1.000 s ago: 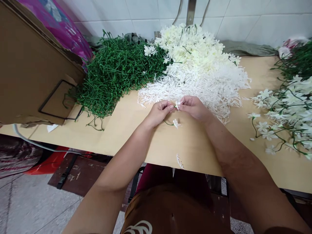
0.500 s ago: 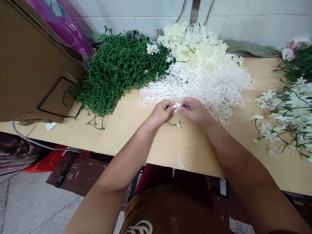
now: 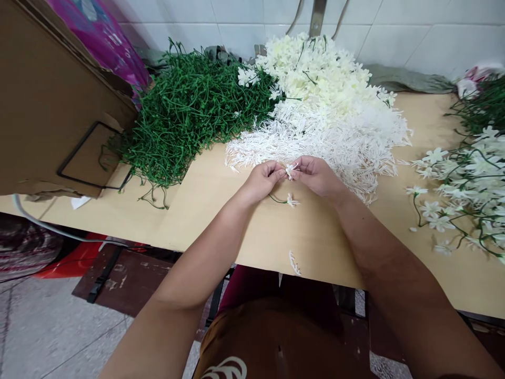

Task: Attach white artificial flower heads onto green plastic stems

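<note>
Between my two hands is a small white artificial flower [image 3: 290, 170], held just above the table. The fingertips of my left hand [image 3: 263, 180] pinch it from the left side. From the right, the thumb and fingers of my right hand [image 3: 314, 176] close on it too. Just below them a green stem with a white flower head [image 3: 292, 200] lies on the tabletop, its other end running under my left hand. Beyond my hands spreads a heap of thin white strands [image 3: 272, 145], with a pile of cream-white petals [image 3: 319, 79] behind it.
Green plastic stems [image 3: 197, 110] are heaped at the back left, beside a cardboard box [image 3: 51, 105]. Flowers on stems [image 3: 473, 179] lie at the right. White scraps [image 3: 294, 263] rest near the front edge of the wooden table [image 3: 205, 210]. A tiled wall stands behind.
The flower between my fingertips has turned slightly, and its petals show more openly. My hands have barely shifted.
</note>
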`<action>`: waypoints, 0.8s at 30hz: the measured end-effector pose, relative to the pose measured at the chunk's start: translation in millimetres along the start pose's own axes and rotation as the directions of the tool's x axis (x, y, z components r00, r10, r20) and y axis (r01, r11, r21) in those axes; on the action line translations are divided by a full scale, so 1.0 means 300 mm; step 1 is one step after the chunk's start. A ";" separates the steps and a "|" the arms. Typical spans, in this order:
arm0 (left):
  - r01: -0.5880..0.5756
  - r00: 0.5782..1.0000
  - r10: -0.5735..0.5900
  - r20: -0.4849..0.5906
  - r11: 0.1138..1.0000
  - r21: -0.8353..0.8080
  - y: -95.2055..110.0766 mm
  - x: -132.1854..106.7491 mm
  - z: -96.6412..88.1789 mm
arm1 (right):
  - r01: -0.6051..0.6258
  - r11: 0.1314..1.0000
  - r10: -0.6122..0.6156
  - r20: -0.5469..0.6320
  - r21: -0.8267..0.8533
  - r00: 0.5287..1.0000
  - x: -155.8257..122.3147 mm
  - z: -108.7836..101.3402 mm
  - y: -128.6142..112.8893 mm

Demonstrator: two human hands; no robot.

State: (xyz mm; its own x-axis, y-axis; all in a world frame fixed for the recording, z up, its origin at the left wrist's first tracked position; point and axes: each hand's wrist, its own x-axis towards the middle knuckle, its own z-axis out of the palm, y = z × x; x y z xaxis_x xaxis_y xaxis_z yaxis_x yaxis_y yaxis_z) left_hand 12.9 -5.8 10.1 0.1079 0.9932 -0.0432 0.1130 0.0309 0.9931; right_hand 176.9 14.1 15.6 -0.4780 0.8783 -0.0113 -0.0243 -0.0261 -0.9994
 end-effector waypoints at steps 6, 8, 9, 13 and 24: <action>0.011 1.000 -0.011 0.005 1.000 -0.007 0.005 0.002 0.001 | -0.005 1.000 0.005 0.007 0.003 1.000 0.002 -0.007 0.010; 0.012 1.000 -0.012 0.006 1.000 -0.014 0.009 0.001 0.001 | 0.006 1.000 -0.007 -0.011 -0.015 1.000 0.003 -0.010 0.016; 0.009 1.000 -0.009 0.010 1.000 -0.016 0.010 0.000 0.001 | 0.007 1.000 -0.008 -0.018 -0.025 1.000 0.003 -0.011 0.018; 0.003 0.999 -0.002 0.032 1.000 -0.022 0.010 -0.002 -0.004 | -0.011 0.997 0.010 -0.018 -0.070 1.000 -0.001 -0.009 0.017; 0.007 0.992 -0.008 0.128 1.000 0.012 -0.004 -0.007 -0.018 | -0.012 0.992 0.024 0.093 -0.126 0.995 0.000 -0.013 0.013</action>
State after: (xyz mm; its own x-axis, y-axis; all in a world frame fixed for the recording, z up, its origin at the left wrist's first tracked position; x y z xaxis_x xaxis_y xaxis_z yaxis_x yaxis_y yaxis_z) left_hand 7.1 -7.3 9.6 0.2324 0.9705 -0.0648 0.1258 0.0360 0.9914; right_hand 180.3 15.8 11.6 -0.5581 0.8291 -0.0320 0.0922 0.0236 -0.9955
